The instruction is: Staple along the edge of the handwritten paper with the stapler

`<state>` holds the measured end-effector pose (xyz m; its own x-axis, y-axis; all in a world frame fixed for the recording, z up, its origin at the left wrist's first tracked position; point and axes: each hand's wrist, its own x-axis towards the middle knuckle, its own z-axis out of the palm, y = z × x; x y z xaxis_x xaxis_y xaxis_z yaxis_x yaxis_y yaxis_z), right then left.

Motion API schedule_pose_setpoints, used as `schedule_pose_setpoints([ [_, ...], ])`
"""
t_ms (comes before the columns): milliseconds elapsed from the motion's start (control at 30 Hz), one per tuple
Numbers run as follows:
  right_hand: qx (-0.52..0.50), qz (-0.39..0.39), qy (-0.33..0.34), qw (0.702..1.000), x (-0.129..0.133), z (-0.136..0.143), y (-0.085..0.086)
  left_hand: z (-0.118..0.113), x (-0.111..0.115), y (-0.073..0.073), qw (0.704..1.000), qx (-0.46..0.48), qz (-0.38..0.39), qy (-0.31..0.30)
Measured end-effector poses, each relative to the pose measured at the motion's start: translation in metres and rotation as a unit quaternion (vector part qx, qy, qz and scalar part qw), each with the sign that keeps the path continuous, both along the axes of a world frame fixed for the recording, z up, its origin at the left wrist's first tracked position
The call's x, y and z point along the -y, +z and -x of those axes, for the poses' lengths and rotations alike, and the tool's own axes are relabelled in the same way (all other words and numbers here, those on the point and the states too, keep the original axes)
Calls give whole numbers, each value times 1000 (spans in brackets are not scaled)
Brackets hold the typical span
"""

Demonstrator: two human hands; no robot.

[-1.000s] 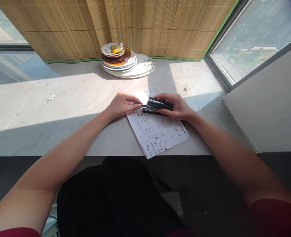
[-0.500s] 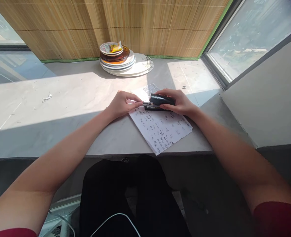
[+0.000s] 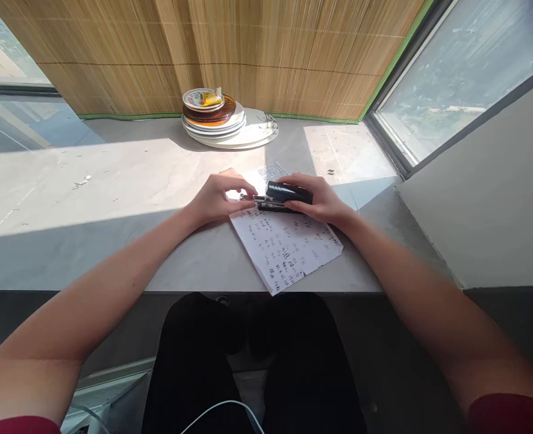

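Note:
A black stapler [image 3: 289,192] lies over a handwritten sheet of paper [image 3: 288,253], its top arm raised from the base. My right hand [image 3: 315,196] is closed around the stapler, thumb low and fingers over the top arm. At the stapler's left end, the thumb and fingertips of my left hand [image 3: 223,196] close around a slim metal part [image 3: 247,197] that sticks out past the base. Its exact kind is too small to make out. The paper lies at an angle, with one corner over the counter's front edge.
Behind stands a stack of plates [image 3: 214,123] with a small yellow packet [image 3: 211,97] on top, before a bamboo blind [image 3: 248,54]. White scraps [image 3: 82,181] lie at the left on the counter [image 3: 126,181]. Small dark bits [image 3: 330,172] lie at the right.
The slim metal part now sticks out farther left from the stapler, and my left fingers have parted slightly around it. My right hand keeps its hold. The camera view has shifted a little.

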<state>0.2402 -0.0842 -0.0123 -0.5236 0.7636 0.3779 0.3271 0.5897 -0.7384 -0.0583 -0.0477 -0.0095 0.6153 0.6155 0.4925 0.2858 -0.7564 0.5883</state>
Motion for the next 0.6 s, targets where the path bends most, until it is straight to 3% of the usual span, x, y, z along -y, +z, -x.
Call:
schedule_pose_setpoints([
  [133, -5, 7, 3, 1000, -1, 1, 1, 0, 0, 2, 999, 17, 7, 30],
  [433, 0, 4, 3, 1000, -1, 2, 1, -3, -2, 1, 998, 14, 66, 5],
  [600, 0, 9, 8, 1000, -1, 2, 1, 7, -8, 0, 999, 4, 47, 9],
])
